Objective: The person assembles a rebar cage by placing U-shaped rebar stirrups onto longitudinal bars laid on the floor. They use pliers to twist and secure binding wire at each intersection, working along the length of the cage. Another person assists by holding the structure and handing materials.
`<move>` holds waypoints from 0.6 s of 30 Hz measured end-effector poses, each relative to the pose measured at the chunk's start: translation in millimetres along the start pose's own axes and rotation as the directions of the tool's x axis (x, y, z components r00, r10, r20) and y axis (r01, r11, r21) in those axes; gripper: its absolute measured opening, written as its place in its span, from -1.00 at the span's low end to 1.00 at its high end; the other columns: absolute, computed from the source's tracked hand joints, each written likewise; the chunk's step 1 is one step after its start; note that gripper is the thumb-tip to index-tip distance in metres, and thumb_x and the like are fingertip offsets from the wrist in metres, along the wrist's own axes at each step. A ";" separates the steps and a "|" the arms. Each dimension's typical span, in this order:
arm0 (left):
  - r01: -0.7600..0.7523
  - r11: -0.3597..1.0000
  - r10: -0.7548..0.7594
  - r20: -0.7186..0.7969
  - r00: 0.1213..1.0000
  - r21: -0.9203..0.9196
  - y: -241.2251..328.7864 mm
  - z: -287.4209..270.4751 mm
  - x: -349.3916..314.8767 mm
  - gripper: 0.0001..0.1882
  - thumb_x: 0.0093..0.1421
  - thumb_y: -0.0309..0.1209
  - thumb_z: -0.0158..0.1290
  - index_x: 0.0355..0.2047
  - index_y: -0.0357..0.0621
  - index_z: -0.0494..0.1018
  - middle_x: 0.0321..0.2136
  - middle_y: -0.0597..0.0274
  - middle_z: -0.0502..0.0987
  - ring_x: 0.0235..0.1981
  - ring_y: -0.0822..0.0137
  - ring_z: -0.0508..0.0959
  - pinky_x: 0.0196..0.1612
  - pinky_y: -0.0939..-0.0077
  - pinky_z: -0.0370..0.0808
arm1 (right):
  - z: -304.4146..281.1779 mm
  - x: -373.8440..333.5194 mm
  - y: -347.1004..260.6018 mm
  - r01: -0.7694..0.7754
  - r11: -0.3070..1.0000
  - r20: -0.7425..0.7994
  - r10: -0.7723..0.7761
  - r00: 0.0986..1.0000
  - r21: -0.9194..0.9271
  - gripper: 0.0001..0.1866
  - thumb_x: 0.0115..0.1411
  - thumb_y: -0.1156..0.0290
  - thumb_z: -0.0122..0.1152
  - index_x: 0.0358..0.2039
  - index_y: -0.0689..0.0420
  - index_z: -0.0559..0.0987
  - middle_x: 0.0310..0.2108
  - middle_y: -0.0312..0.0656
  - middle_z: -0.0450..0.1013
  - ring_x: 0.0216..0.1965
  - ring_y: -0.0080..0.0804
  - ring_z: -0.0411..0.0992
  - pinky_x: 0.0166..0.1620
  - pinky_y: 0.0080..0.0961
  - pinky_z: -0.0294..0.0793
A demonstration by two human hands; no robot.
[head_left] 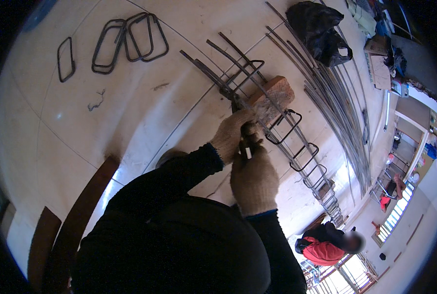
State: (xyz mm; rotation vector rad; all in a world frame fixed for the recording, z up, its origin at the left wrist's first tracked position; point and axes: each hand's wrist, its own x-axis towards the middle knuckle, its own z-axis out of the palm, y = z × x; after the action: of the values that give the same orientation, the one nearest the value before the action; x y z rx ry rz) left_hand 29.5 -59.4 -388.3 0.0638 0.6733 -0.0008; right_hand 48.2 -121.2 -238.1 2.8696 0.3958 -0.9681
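A long cage of steel rebar (278,109) runs from the upper middle toward the lower right, with bent stirrups (291,128) around its bars. Its near end rests on an orange brick (282,90). My left hand (232,133), in a tan knit glove, is closed at the side of the cage beside the brick; its fingertips are mostly hidden. My right hand (255,181), gloved alike with dark finger coating, curls round a small object with a white end (248,153). Its kind is hard to make out. Both hands are close together.
Loose rectangular stirrups (108,46) and a twisted wire scrap (97,99) lie on the tiled floor at left. Long steel rods (338,105) and a black plastic bag (316,27) are at right. Another person in red and black (322,251) is at the cage's far end.
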 end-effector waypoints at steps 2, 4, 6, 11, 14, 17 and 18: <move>0.020 0.989 -0.011 -0.060 0.998 0.143 9.7 -3.0 -7.7 -0.55 0.39 0.11 0.17 -0.14 -0.03 0.50 -0.41 0.33 0.49 -0.38 0.30 0.55 -0.10 0.32 0.55 | 15.5 3.4 2.7 0.009 0.997 0.097 -0.016 0.995 0.070 -0.59 0.41 0.20 0.22 0.05 0.30 0.53 -0.20 0.24 0.65 -0.13 0.16 0.66 -0.13 -0.12 0.63; 0.052 0.955 -0.040 -0.047 0.998 0.294 18.6 -6.2 -17.9 -0.45 0.35 0.18 0.19 -0.02 -0.06 0.49 -0.31 0.29 0.55 -0.30 0.28 0.61 -0.08 0.30 0.58 | 29.6 11.0 10.7 0.137 0.967 0.146 -0.171 0.974 0.213 -0.60 0.44 0.18 0.18 0.03 0.30 0.53 -0.22 0.23 0.66 -0.18 0.12 0.67 -0.15 -0.13 0.63; 0.109 0.994 -0.109 0.031 0.994 -0.019 23.7 -5.4 -21.3 -0.57 0.48 0.06 0.04 -0.09 -0.07 0.52 -0.35 0.27 0.56 -0.32 0.28 0.61 -0.08 0.23 0.61 | 32.1 24.0 26.7 -0.061 0.594 0.356 -0.392 0.848 0.802 -0.72 0.47 0.24 0.15 -0.06 0.23 0.53 -0.46 -0.13 0.53 -0.45 -0.24 0.53 -0.37 -0.32 0.52; 0.212 0.960 -0.177 0.192 0.965 -0.183 23.4 -3.5 -15.4 -0.61 0.52 0.04 -0.02 -0.28 0.05 0.52 -0.49 0.38 0.49 -0.40 0.32 0.57 -0.11 0.18 0.62 | 27.8 27.2 51.2 -0.796 -0.141 0.641 -0.519 0.565 0.588 -0.76 0.46 0.28 0.19 -0.08 0.21 0.50 -0.50 -0.38 0.31 -0.57 -0.50 0.34 -0.53 -0.62 0.34; 0.259 0.922 -0.134 0.391 0.911 -0.289 24.4 -5.9 -5.6 -0.63 0.47 0.02 0.11 -0.41 0.13 0.44 -0.59 0.46 0.38 -0.50 0.35 0.54 -0.11 0.17 0.65 | 18.4 17.0 42.5 -0.275 0.521 0.540 -0.468 0.700 0.808 -0.64 0.40 0.30 0.30 0.03 0.29 0.48 -0.35 -0.21 0.50 -0.42 -0.41 0.54 -0.45 -0.57 0.52; 0.224 0.931 -0.119 0.342 0.932 -0.288 21.0 -6.4 -4.4 -0.63 0.47 -0.02 0.10 -0.45 0.16 0.39 -0.63 0.49 0.30 -0.54 0.36 0.49 -0.16 0.17 0.63 | 0.0 -8.6 23.4 0.038 0.836 0.343 -0.266 0.901 0.548 -0.37 0.24 0.23 0.46 0.19 0.26 0.41 -0.26 -0.08 0.57 -0.21 -0.06 0.64 -0.22 -0.24 0.63; 0.196 0.944 -0.111 0.306 0.946 -0.267 18.3 -5.4 -4.1 -0.63 0.47 -0.02 0.10 -0.45 0.15 0.39 -0.62 0.48 0.30 -0.55 0.37 0.49 -0.18 0.17 0.63 | -5.6 -17.8 16.1 -0.036 0.882 0.278 -0.108 0.954 0.469 -0.26 0.18 0.18 0.52 0.25 0.23 0.38 -0.25 -0.05 0.58 -0.14 0.09 0.65 -0.12 -0.09 0.65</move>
State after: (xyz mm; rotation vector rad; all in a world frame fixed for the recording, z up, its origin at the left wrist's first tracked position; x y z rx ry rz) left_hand 23.3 -40.9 -388.9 -0.2736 0.3796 -0.0608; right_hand 42.2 -139.6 -222.9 3.0455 0.2072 -1.6855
